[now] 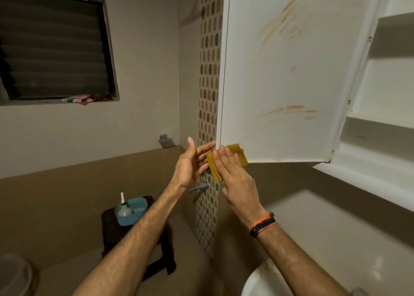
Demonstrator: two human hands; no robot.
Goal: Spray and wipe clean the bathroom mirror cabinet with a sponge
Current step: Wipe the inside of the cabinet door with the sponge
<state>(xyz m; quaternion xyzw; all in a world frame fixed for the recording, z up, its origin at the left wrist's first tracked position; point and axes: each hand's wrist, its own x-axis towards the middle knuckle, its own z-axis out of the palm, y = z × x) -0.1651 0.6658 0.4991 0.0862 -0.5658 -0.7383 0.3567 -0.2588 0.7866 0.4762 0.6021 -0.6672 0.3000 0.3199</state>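
The white cabinet door [284,76] hangs swung open, its inner face streaked with brownish smears. A flat yellow sponge cloth [237,155] lies over the door's lower left corner. My right hand [237,174] presses it there with straight fingers. My left hand [192,163] is behind the door's edge, fingers straight, touching the corner from the far side. A spray bottle [123,208] with a white nozzle stands in a blue tub [136,215] on a dark stool below left.
White cabinet shelves [385,121] stand open at right. A mosaic tile strip [208,98] runs down the wall behind the door, with a grey tap [199,187] below my hands. A louvred window [53,47] is at upper left, a white basin [268,280] at lower right.
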